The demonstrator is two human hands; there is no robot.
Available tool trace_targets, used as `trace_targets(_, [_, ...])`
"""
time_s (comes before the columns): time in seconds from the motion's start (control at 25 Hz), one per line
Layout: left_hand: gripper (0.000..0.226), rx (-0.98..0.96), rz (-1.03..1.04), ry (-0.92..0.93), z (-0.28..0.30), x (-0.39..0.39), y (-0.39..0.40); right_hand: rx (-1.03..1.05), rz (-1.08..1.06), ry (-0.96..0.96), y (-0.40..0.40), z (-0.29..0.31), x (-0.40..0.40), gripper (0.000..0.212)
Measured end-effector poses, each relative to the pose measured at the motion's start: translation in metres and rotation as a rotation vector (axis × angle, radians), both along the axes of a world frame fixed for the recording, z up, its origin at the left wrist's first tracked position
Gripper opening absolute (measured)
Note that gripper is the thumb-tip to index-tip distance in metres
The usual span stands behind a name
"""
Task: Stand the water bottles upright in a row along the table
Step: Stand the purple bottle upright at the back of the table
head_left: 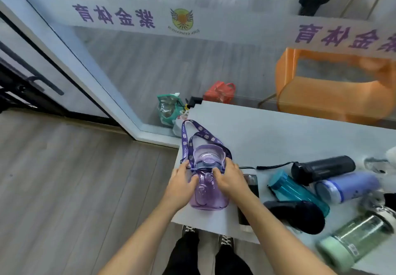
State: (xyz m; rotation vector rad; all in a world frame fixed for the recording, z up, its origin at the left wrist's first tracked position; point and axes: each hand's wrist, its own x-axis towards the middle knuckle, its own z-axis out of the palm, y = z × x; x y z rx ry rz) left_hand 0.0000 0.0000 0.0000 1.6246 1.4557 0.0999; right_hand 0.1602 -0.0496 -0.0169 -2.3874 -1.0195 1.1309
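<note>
- The purple bottle (209, 191) stands upright close to the left edge of the white table (278, 133), not far from its near edge. The left hand (182, 185) and the right hand (230, 181) both grip it, one on each side just under the lid.
- Its purple strap (188, 137) loops away over the table top toward the far left corner. If either hand catches the strap while letting go, I judge the bottle could tip, and the floor lies just beyond that edge.
- A dark flask (249, 197) lies just beside the right wrist, partly hidden by it. A careless pull back could knock it toward the near edge.
- The rest lie on their sides in a loose heap to the right: a teal bottle (297, 191), a black bottle (323, 169), a lilac bottle (347, 186), a dark pouch (297, 217) and a green-capped clear bottle (355, 238).
- These are round and touch one another, so lifting one probably lets a neighbour roll. The green-capped one is nearest the near edge and looks the likeliest to drop.
- A row starting this close to the left edge leaves the first bottle little margin; later placements that bump it could push it off.
</note>
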Motion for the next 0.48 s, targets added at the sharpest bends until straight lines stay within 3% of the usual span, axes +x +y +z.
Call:
trace_targets(0.24, [0.048,-0.403,0.118,-0.131,-0.038,0.01,0.04,-0.123,-0.197,0.173,0.023,-0.021,0.001,0.052])
trace_targets(0.48, [0.046,-0.471,0.181,-0.14,-0.055,0.009,0.051,-0.085,-0.326,0.345,0.032,-0.029,-0.005,0.046])
